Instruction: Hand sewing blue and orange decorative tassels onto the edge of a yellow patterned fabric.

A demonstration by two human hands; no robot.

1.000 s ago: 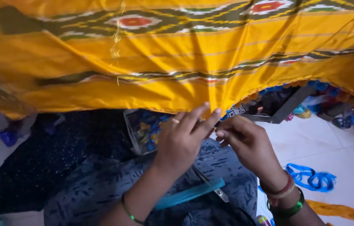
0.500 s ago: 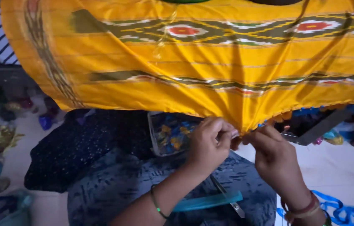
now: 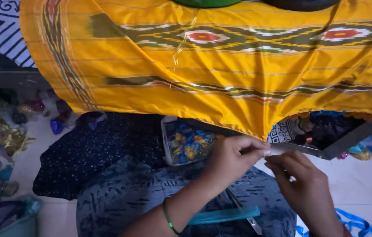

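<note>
A large yellow woven cloth (image 3: 221, 66) with green and red patterned bands hangs across the upper view. My left hand (image 3: 232, 160) sits just below its lower edge, fingers pinched together. My right hand (image 3: 302, 184) is close beside it on the right, fingertips also pinched and nearly touching the left ones. What they pinch is too small to make out, perhaps a thread. Scissors with teal handles (image 3: 227, 216) lie on my dark patterned lap (image 3: 120, 197) below the hands.
A clear box of small coloured pieces (image 3: 186, 142) stands behind my left hand. A dark dotted fabric (image 3: 93, 153) lies to the left. Bags and coloured scraps (image 3: 1, 145) crowd the far left. Blue ribbon (image 3: 357, 226) lies on the white floor at right.
The view has shifted so the cloth shows further left. My hands have dropped slightly below the cloth's edge and stay pinched together.
</note>
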